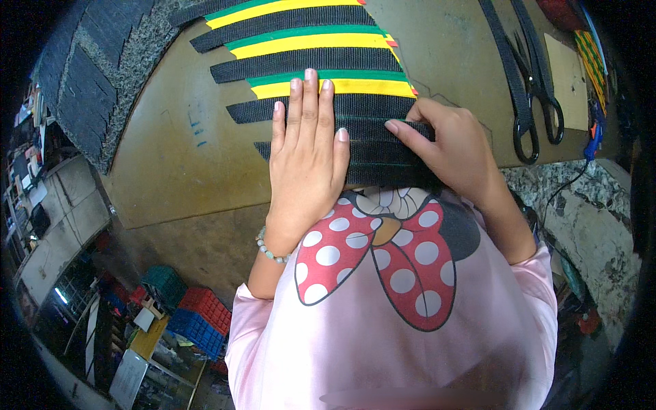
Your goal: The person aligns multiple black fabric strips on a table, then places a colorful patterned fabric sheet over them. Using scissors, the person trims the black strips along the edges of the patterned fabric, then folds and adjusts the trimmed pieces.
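Board [178, 157]: wide brown sheet, the bench top I work on. It bears everything below.

Strap rows [307, 65]: black woven straps alternating with yellow-and-green ones, laid side by side across the board's upper middle. I judge them light, limp and rough-faced, so they stay put under pressure but curl if lifted at one end. Best held flat from above, or taken at the cut end.

Black strap [372, 130]: the nearest rows, at the board's near edge, under both my hands.

Left hand [307, 147]: flat, palm down on the black strap, fingers straight and pressed together, thumb apart.

Right hand [454, 147]: at the strap's right end, thumb on top, fingers curled; I take it as pinching the end, though the fingertips are hidden.

Loose strap [509, 75]: long black strip, well apart to the right.

Scissors [540, 96]: black-handled, just beside that strip, clear of my hands.

Nothing stands between the hands and the rows.
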